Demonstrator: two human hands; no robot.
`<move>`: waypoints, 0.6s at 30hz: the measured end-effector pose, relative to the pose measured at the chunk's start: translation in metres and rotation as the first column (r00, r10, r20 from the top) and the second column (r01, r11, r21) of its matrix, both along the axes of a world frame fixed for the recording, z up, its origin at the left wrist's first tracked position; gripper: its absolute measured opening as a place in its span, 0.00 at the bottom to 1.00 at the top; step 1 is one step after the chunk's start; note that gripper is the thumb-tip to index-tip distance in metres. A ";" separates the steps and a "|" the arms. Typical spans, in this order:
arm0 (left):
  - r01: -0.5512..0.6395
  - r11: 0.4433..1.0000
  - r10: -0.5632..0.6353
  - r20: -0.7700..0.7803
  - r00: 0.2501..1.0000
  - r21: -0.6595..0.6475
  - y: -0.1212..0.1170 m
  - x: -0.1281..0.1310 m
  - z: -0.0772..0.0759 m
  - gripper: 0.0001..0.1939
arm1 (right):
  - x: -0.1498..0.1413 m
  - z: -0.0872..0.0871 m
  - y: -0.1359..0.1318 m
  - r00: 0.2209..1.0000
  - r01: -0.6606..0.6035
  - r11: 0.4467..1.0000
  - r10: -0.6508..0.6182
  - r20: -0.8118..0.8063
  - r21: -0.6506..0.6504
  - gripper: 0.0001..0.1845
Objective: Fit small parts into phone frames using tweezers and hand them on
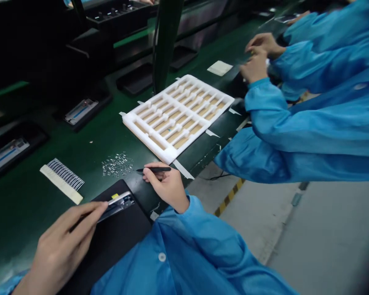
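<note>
My left hand [63, 246] was pinching a slim metal-edged part [117, 206] over a black mat [119, 229], couldn't tell exactly what the part was tbh. My right hand [166, 188] had black tweezers [153, 169] gripped like a pen, tips just beside a little pile of shiny metal bits [117, 164] at about 10 o'clock from that hand. All this was on the green worktop [24, 213], with a white foam tray [176, 116] around 12 o'clock from my right hand.
</note>
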State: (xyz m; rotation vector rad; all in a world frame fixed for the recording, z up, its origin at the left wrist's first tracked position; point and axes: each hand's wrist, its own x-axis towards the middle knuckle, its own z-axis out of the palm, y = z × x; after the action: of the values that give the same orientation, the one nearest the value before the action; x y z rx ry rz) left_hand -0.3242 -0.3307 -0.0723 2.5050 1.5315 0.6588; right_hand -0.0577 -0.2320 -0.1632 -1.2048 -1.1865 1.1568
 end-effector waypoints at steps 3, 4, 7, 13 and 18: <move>0.049 0.998 -0.050 0.022 0.999 0.038 -0.008 0.007 -0.004 0.35 | -0.009 -0.007 -0.001 0.996 0.047 0.998 -0.050 0.077 0.039 0.16; 0.054 0.997 -0.056 0.035 0.998 0.058 -0.008 0.010 -0.004 0.36 | -0.011 -0.008 -0.002 0.993 0.068 0.997 -0.072 0.096 0.046 0.15; 0.051 0.994 -0.057 0.066 0.996 0.096 -0.006 0.018 -0.003 0.37 | -0.013 -0.010 -0.005 0.988 0.086 0.995 -0.091 0.124 0.043 0.15; 0.036 0.994 -0.045 0.090 0.995 0.107 -0.008 0.020 -0.007 0.38 | -0.012 -0.009 -0.005 0.986 0.079 0.996 -0.083 0.147 0.033 0.15; 0.039 0.994 -0.048 0.090 0.995 0.101 -0.008 0.020 -0.008 0.37 | -0.011 -0.011 -0.004 0.990 0.065 0.998 -0.067 0.126 0.020 0.16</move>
State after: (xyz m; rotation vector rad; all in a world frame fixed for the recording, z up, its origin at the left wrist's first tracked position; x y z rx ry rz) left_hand -0.3040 -0.3387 -0.0805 2.5314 1.4432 0.8505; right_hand -0.0692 -0.2358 -0.1738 -1.3119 -1.2384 1.0328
